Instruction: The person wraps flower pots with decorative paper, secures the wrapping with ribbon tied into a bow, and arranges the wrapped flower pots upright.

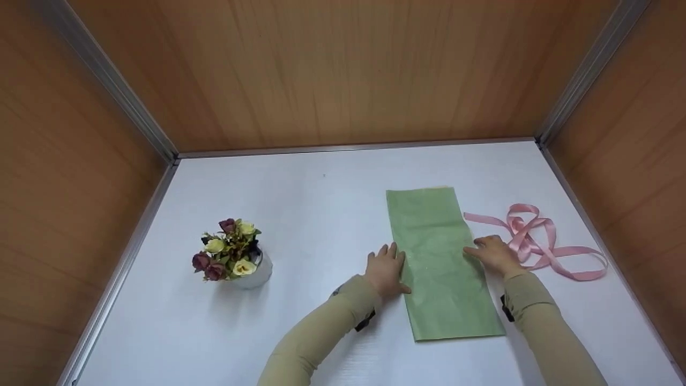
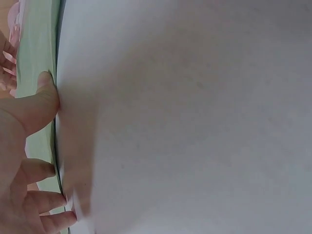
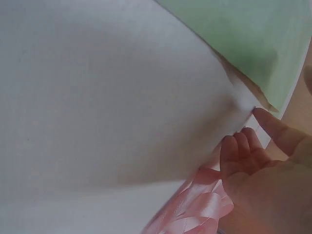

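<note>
A folded sheet of green wrapping paper (image 1: 439, 279) lies lengthwise on the white table. My left hand (image 1: 384, 271) rests along its left edge with fingers spread; in the left wrist view the thumb (image 2: 45, 92) lies on the paper near that edge. At the paper's right edge is my right hand (image 1: 496, 254), its fingers slightly bent. The right wrist view shows the right thumb (image 3: 278, 129) just by a lifted corner of the paper (image 3: 253, 58), with nothing gripped. Close beside this hand lies a loosely looped pink ribbon (image 1: 546, 257).
To the left, a small pot (image 1: 257, 274) holds artificial roses (image 1: 228, 249) in dark red and cream. Wooden panels (image 1: 353, 69) with metal rails enclose the white table (image 1: 311, 214) at the back and both sides.
</note>
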### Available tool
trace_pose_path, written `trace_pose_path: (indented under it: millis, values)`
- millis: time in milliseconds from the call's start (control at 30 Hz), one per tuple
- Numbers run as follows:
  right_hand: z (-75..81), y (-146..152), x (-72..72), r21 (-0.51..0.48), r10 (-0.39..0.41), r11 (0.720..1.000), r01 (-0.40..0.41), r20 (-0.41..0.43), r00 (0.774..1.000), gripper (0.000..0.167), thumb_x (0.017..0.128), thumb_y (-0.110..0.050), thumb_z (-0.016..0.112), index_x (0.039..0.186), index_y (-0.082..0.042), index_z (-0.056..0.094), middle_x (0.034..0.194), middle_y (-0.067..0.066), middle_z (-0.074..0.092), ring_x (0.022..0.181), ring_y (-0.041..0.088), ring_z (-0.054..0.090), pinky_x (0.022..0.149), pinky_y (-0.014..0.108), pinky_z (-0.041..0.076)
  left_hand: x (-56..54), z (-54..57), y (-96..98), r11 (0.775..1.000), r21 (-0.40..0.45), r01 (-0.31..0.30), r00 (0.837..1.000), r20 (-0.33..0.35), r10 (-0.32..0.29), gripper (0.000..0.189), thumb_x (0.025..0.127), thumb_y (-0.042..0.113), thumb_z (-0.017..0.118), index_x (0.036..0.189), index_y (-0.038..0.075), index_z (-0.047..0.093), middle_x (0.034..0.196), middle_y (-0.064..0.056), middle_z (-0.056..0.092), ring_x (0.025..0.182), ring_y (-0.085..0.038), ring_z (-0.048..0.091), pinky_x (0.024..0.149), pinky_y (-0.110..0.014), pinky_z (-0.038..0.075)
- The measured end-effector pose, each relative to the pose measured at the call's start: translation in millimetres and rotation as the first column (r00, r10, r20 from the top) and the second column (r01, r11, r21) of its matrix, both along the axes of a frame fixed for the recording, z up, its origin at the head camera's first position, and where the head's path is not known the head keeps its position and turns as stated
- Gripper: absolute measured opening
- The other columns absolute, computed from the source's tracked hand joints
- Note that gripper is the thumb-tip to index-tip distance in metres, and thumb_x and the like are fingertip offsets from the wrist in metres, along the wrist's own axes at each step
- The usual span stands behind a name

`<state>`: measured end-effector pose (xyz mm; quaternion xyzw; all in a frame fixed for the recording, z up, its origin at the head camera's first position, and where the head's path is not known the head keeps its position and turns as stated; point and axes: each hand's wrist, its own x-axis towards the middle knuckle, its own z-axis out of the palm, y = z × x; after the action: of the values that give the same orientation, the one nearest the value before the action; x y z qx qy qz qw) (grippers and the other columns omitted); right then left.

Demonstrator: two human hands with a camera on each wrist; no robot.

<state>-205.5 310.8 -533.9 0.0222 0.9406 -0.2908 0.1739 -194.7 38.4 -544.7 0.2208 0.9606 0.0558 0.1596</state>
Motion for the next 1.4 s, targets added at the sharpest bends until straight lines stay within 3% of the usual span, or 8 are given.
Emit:
trace_pose_path:
  millis: [400,533,667,867,1033,1233,1400]
  values:
    - [-5.8,-3.4,0.3,-0.106,-0.099,0.989,0.1,0.012,0.995,0.064,0.095,-0.035,0.051,0.136,0.012,0.037,0.138,0.038,0.023,0.127,0.055,0.023,0.106,0.062,0.023,0.7,1.5,-0.4,1.0,0.011,-0.015,1.0,0.018,0.015,0.088,0.077,0.058,0.069,0.147,0.017,0.035,0.155,-0.007,0.026,0.142,-0.026,0.025,0.112,-0.048,0.027]
    - [-7.3,-2.9,-1.0,-0.112,-0.113,0.988,0.11,-0.022,0.993,0.061,0.094,-0.033,0.05,0.133,0.013,0.041,0.136,0.037,0.029,0.126,0.054,0.025,0.105,0.061,0.023,1.3,1.2,-1.6,1.0,-0.012,0.012,1.0,-0.012,-0.013,0.088,0.077,0.059,0.068,0.147,0.016,0.036,0.155,-0.009,0.027,0.142,-0.027,0.027,0.11,-0.048,0.03]
    - [-9.1,-4.3,-2.1,-0.144,-0.16,0.979,0.147,-0.077,0.984,0.052,0.093,-0.026,0.053,0.125,0.015,0.05,0.129,0.037,0.044,0.121,0.05,0.038,0.103,0.056,0.031,1.8,1.2,-2.4,0.999,-0.022,0.026,0.999,-0.028,-0.026,0.088,0.077,0.059,0.067,0.147,0.016,0.036,0.154,-0.01,0.028,0.141,-0.027,0.028,0.109,-0.048,0.032]
    - [-6.7,-8.3,-0.8,-0.166,-0.251,0.958,0.234,-0.092,0.963,0.038,0.09,-0.02,0.059,0.104,0.016,0.058,0.105,0.031,0.059,0.093,0.039,0.056,0.082,0.045,0.048,1.6,1.3,-3.5,1.0,-0.016,0.021,1.0,-0.016,-0.021,0.087,0.078,0.059,0.067,0.147,0.016,0.035,0.155,-0.009,0.027,0.142,-0.027,0.027,0.11,-0.047,0.03]
    - [-7.4,-6.7,0.4,-0.152,-0.276,0.954,0.259,-0.103,0.956,0.027,0.088,-0.016,0.062,0.091,0.011,0.062,0.085,0.018,0.062,0.075,0.024,0.054,0.063,0.03,0.044,1.8,-0.1,-2.4,1.0,-0.014,0.016,1.0,-0.007,-0.016,0.087,0.078,0.059,0.066,0.147,0.017,0.034,0.155,-0.007,0.026,0.142,-0.026,0.026,0.111,-0.047,0.029]
    - [-8.5,-4.0,-0.5,-0.149,-0.255,0.96,0.236,-0.123,0.959,0.02,0.086,-0.011,0.063,0.084,0.008,0.064,0.075,0.01,0.061,0.068,0.018,0.05,0.059,0.026,0.04,1.3,-0.6,-1.6,1.0,-0.005,0.008,1.0,0.007,-0.008,0.088,0.078,0.059,0.066,0.148,0.018,0.034,0.156,-0.007,0.025,0.143,-0.026,0.025,0.112,-0.047,0.028]
    - [-6.2,1.0,-4.1,-0.172,-0.222,0.963,0.21,-0.056,0.973,0.021,0.088,-0.015,0.06,0.088,0.007,0.064,0.075,0.005,0.058,0.068,0.015,0.049,0.06,0.025,0.041,1.0,0.5,-2.3,1.0,-0.009,0.011,1.0,-0.005,-0.011,0.088,0.077,0.059,0.067,0.148,0.018,0.034,0.156,-0.007,0.025,0.143,-0.026,0.025,0.112,-0.047,0.028]
